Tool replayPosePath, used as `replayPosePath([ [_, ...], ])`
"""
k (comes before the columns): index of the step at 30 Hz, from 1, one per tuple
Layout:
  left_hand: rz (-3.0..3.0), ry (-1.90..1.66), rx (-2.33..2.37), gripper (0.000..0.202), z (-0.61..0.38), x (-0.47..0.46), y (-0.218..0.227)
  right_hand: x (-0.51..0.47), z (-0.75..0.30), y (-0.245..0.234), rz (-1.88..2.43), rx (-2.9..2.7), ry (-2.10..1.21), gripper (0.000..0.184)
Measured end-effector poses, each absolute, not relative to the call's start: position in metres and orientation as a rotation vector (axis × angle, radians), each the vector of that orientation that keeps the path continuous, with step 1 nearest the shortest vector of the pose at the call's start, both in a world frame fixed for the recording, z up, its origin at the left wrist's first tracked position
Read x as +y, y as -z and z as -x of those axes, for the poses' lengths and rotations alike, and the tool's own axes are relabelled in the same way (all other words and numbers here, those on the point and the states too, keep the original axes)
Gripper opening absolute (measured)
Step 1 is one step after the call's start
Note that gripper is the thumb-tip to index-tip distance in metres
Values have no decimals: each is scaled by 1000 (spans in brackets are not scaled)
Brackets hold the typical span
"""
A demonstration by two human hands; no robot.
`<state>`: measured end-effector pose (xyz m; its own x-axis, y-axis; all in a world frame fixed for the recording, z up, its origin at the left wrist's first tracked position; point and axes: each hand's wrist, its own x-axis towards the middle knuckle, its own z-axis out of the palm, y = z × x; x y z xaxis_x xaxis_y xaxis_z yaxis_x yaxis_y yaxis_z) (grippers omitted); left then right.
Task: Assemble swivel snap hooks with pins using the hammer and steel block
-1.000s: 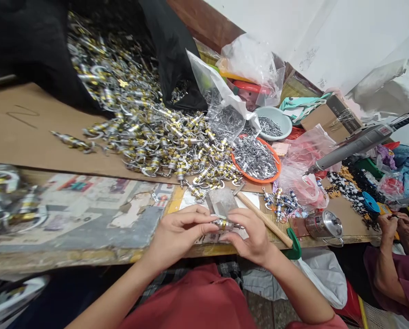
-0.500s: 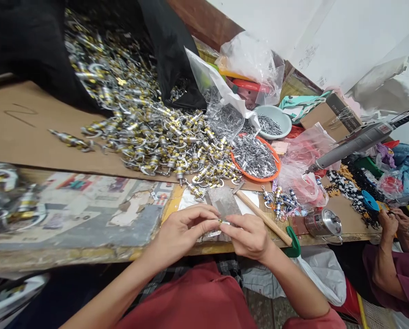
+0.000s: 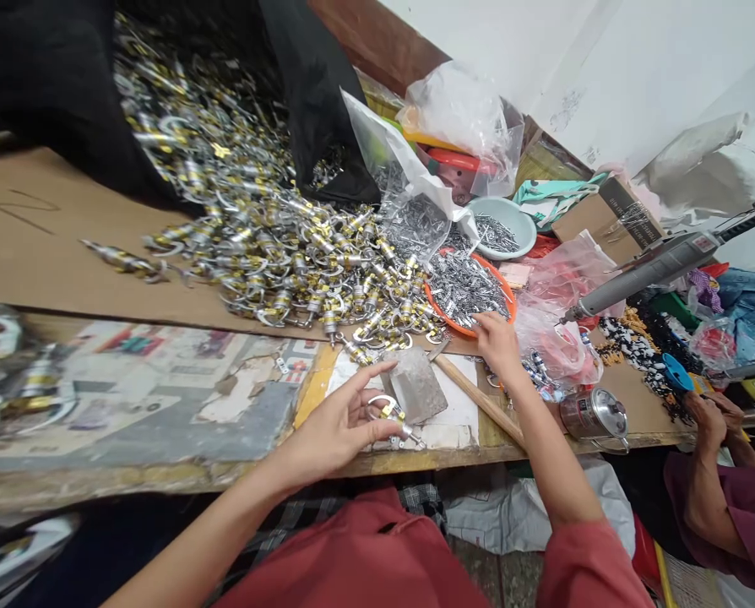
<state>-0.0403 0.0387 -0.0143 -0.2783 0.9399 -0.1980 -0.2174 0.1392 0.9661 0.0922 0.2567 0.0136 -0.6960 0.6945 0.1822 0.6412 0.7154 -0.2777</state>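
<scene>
My left hand (image 3: 336, 422) holds a small silver and gold padlock (image 3: 387, 414) near the table's front edge, fingers curled loosely round it. My right hand (image 3: 496, 338) reaches out to the rim of an orange bowl (image 3: 507, 297) full of small silver metal pieces, fingertips pinching down among them. Whether they hold a piece is hidden. A grey metal block (image 3: 416, 384) and a wooden-handled hammer (image 3: 479, 399) lie between the two hands. A large heap of padlocks (image 3: 269, 228) spills from a black bag (image 3: 320, 93) across brown cardboard (image 3: 54, 253).
A pale bowl (image 3: 509, 221) of metal bits, clear plastic bags (image 3: 466, 118), a cardboard box (image 3: 611, 215) and a rotary tool (image 3: 643, 270) crowd the right side. A small steel cup (image 3: 596, 414) sits by the edge. Another person's hands (image 3: 713, 414) work at far right.
My right hand has left the padlock and reached forward to the orange bowl. My left hand has kept the padlock and opened slightly.
</scene>
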Motion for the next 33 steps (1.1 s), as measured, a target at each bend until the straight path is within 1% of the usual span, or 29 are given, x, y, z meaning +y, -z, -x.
replayPosePath([
  [3, -792, -1323, 1217, 72, 43, 41, 14, 292, -78, 0, 1150, -2697, -220, 24],
  [7, -778, -1328, 1164, 70, 45, 45, 14, 306, -70, 14, 1139, -2668, -233, 25],
  [12, -679, -1354, 1160, 83, 50, 48, 21, 315, -81, 17, 1144, -2522, -260, 36],
  [15, -648, -1350, 1152, 86, 52, 49, 21, 314, -85, 12, 1130, -2431, -299, 33],
  [18, -617, -1359, 1153, 87, 51, 49, 19, 290, -85, 4, 1056, -2407, -386, 27],
  [20, -620, -1368, 1157, 85, 51, 48, 18, 258, -86, -3, 926, -2442, -469, 22],
  [21, -629, -1370, 1160, 83, 51, 48, 18, 239, -88, -6, 832, -2473, -513, 19],
  [23, -654, -1370, 1165, 81, 51, 49, 18, 202, -94, -10, 463, -2567, -625, 19],
  [25, -671, -1372, 1162, 80, 51, 49, 18, 172, -100, -11, 296, -2661, -564, 22],
  [28, -661, -1362, 1145, 81, 50, 50, 19, 152, -106, -6, 271, -2744, -495, 25],
  [31, -611, -1351, 1109, 84, 49, 50, 18, 151, -106, -1, 315, -2719, -554, 23],
  [33, -581, -1353, 1078, 85, 48, 50, 17, 153, -105, -1, 330, -2698, -534, 24],
])
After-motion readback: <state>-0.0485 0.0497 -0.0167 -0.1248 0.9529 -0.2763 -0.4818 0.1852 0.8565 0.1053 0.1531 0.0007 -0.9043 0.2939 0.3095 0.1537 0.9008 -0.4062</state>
